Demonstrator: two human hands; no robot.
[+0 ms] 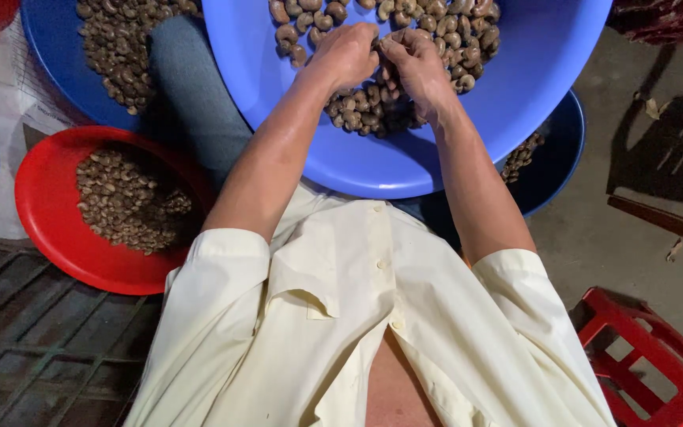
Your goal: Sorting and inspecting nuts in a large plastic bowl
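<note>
While both bare forearms reached up the middle of the frame, the left hand and the right hand met over a wide, light blue plastic basin at top centre. Inside that basin lay a heap of curved, brownish cashew nuts, spread from the upper rim down to just beneath the two hands. The left hand was curled, its fingers bent inward and pressed together toward the right hand; the right hand's fingertips were drawn together in a pinch against the left's, and whatever small piece sat between them was too hidden to tell. The nuts lay directly under and beyond both hands, touching the heel of the right hand. A darker blue plastic basin showed beneath the light one at right, with a few nuts at its edge. In the upper left of the frame a third blue basin held more nuts, and at left centre a round red plastic bowl held smaller, duller pieces. A cream short-sleeved shirt filled the lower middle, and a red plastic stool stood at lower right on the grey concrete floor.
</note>
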